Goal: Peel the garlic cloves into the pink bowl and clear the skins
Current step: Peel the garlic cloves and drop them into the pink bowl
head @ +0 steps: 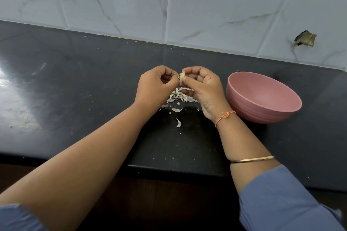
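My left hand [155, 86] and my right hand [201, 88] meet above the black counter, and both pinch one small garlic clove [181, 76] between their fingertips. Papery skin still clings to the clove. Under the hands lies a heap of white garlic skins [178, 96], with a few loose flakes [178, 123] nearer to me. The pink bowl [262, 99] stands to the right of my right hand, close to my wrist. What I can see of its inside shows no cloves.
The black stone counter [75, 90] runs left and right, with its front edge [169, 168] near me. A white marbled tile wall [169, 5] backs it, with a broken hole [305, 38] at the right.
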### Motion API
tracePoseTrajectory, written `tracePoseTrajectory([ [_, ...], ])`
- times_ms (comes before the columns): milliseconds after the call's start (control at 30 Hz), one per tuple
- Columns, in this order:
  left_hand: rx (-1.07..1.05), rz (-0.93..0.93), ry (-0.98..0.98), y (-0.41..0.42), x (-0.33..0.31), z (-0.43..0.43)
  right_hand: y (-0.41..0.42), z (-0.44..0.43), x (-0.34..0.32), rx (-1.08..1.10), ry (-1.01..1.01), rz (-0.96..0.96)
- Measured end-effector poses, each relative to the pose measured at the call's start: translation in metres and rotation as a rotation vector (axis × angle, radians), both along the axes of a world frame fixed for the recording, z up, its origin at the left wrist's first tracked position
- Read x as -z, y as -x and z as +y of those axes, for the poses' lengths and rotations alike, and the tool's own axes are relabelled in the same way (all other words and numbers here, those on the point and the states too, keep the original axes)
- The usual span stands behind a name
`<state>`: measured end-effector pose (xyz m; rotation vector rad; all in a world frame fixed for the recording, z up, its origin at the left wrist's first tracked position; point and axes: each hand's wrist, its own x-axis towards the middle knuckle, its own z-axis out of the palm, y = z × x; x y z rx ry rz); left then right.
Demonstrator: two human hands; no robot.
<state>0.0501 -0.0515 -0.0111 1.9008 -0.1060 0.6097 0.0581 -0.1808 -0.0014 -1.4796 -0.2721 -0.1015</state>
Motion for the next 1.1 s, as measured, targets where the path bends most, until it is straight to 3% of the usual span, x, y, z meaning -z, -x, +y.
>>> tracePoseTrajectory([
  [200,0.009,0.026,0.013,0.0012,-0.0005,0.0004,0.0013,0.0003,-0.002,-0.022,-0.099,0.064],
  [533,0.042,0.024,0.004,-0.0003,0.0025,-0.0003,0.0013,-0.0003,0.0002,-0.015,0.003,-0.013],
  [1100,0.077,0.048,-0.006,-0.0036,0.0035,0.0009,-0.0009,-0.0012,0.0002,-0.117,-0.064,0.067],
])
